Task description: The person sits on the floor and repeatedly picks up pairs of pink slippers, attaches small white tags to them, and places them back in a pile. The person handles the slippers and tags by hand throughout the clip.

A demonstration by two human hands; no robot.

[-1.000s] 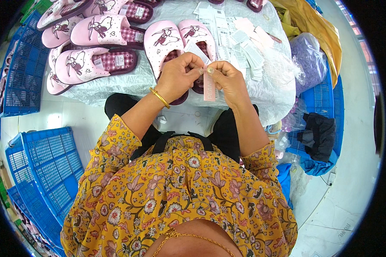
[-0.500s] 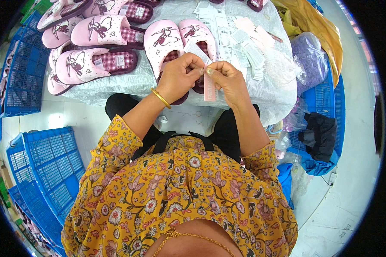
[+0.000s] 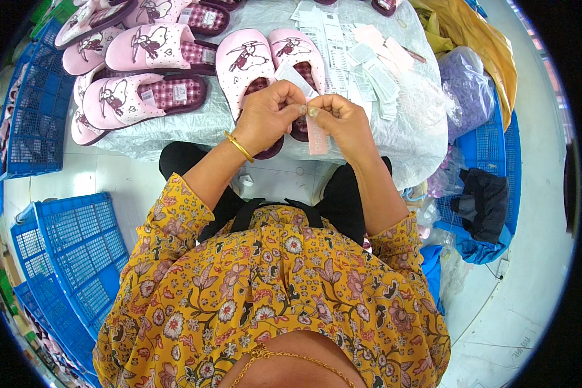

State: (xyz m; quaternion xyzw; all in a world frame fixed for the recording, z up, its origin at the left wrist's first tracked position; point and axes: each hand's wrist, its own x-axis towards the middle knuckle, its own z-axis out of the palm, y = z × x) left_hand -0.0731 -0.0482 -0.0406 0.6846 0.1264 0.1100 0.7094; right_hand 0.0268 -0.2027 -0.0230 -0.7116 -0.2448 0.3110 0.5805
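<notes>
Over the table's near edge both my hands work close together with pinched fingers. My right hand [image 3: 344, 123] is closed on a pink paper tag [image 3: 317, 139], which hangs down below the thumb. My left hand [image 3: 265, 116] is closed, its fingertips almost touching the right ones; what it pinches is too small to make out. A white paper tag [image 3: 295, 79] sticks out above the left fingers, and whether they hold it I cannot tell. Behind the hands lie a pink slipper [image 3: 242, 61] and its mate [image 3: 299, 48], with plaid insoles partly hidden by my hands.
More pink slippers [image 3: 119, 100] are piled at the table's left. Loose paper tags [image 3: 375, 71] and clear plastic loops [image 3: 423, 97] spread at the right. Blue crates [image 3: 77, 252] stand on the floor at left, another blue crate [image 3: 507, 168] at right beside a purple-filled bag [image 3: 469, 90].
Both hands stay in nearly the same place. The fingertips have shifted slightly and the pink tag hangs a little lower and more tilted.
</notes>
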